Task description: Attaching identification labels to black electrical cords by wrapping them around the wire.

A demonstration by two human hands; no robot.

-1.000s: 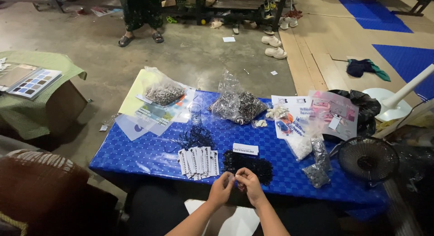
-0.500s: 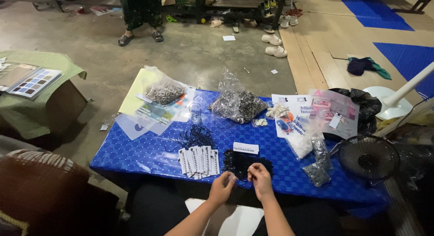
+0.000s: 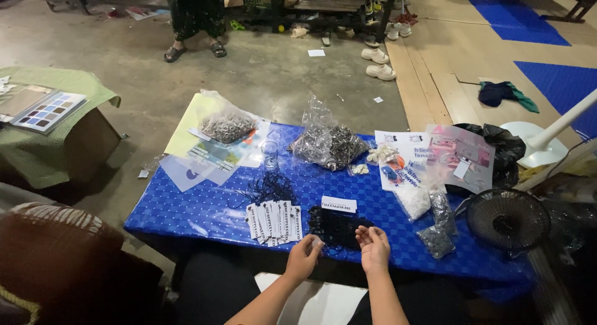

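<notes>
1. I see a low bench (image 3: 205,213) covered in a blue patterned sheet, standing on a bare concrete floor (image 3: 273,76).
2. My left hand (image 3: 305,258) hovers at the bench's near edge, fingers curled narrow, pinching something too small for me to tell.
3. My right hand (image 3: 374,248) is just beside it, palm up, fingers loosely cupped; I cannot tell if it holds anything.
4. Both hands sit just in front of a dark pile of small black pieces (image 3: 336,225), with a row of white printed tags (image 3: 273,220) to its left.
5. Farther back lie clear bags of metal parts (image 3: 328,143).
6. A black fan grille (image 3: 508,218) rests at the right end.
7. Beyond the bench, a person's sandalled feet (image 3: 194,50) stand near shoes (image 3: 378,60) by a wooden floor with blue mats (image 3: 516,17).
8. On the left, a green cloth covers a box (image 3: 56,138).
</notes>
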